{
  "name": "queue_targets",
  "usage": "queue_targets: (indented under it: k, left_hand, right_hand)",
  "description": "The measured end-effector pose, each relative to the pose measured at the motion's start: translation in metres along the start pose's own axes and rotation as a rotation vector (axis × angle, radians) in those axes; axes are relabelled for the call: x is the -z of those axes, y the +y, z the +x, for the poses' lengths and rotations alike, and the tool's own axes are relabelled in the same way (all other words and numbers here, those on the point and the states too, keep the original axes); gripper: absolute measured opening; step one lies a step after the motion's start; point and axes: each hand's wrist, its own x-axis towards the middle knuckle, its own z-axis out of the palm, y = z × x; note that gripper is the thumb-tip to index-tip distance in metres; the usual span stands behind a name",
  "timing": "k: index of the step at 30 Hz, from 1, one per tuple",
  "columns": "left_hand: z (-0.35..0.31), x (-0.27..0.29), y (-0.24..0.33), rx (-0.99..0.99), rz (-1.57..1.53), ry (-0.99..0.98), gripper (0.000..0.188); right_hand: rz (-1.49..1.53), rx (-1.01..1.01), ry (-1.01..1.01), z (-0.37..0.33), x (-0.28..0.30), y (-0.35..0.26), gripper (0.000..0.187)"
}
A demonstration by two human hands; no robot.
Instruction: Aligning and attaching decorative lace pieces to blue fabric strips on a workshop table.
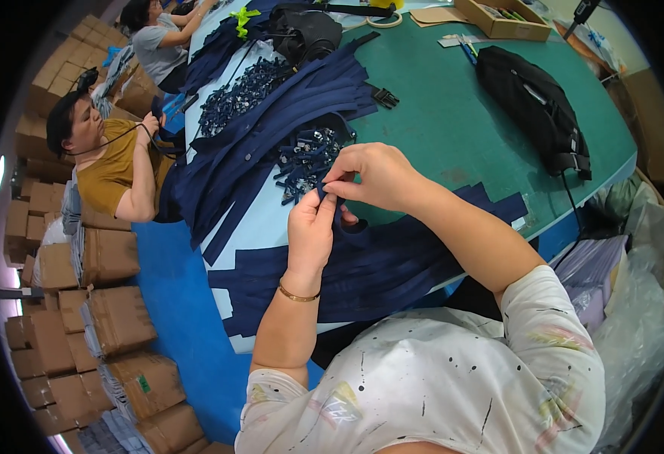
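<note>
Both my hands meet over the near part of the table, pinching a navy fabric strap [322,187] between thumbs and fingertips. My left hand [309,227] grips it from below, while my right hand [377,174] closes on it from above. Part of the strap curls under my fingers, and its gripped end is mostly hidden. Just beyond lies a pile of small navy tabs with shiny metal clips [300,160]. Closer to my body, a layer of long navy straps [370,265] spreads across the table edge. More navy straps [271,125] lie bunched beyond the left hand.
A second pile of clipped tabs [245,91] and a black bag [305,34] are farther off. On the green tabletop [430,98] lie a black buckle [385,97], a long black pouch [532,110] and a wooden box [506,19]. Two people work at left, near stacked cartons [113,253].
</note>
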Motion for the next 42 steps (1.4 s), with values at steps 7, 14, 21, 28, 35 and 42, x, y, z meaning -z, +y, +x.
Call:
queue_targets:
  k: [7,14,21,28,35,42]
  left_hand:
    - [0.004,0.009,0.001,0.119,0.015,-0.080,0.020]
    - [0.002,0.002,0.002,0.022,-0.075,-0.073,0.022]
    - [0.001,0.005,0.000,-0.022,-0.031,-0.083,0.022]
    - [0.002,0.005,0.003,-0.066,0.105,-0.081,0.022]
    - [0.002,0.005,0.000,-0.114,0.184,-0.068,0.022]
    - [0.000,0.002,0.009,-0.014,-0.023,-0.120,0.022]
  right_hand:
    - [0.091,-0.052,0.096,0.002,0.000,0.005,0.017]
    - [0.260,-0.125,0.040,0.000,-0.002,0.002,0.020]
    - [0.130,-0.068,-0.009,0.001,0.005,-0.002,0.017]
    - [0.218,0.047,-0.007,0.003,0.006,0.008,0.019]
    - [0.242,-0.044,-0.095,0.003,0.004,0.012,0.023]
    - [0.431,-0.135,-0.230,0.004,0.011,0.020,0.023]
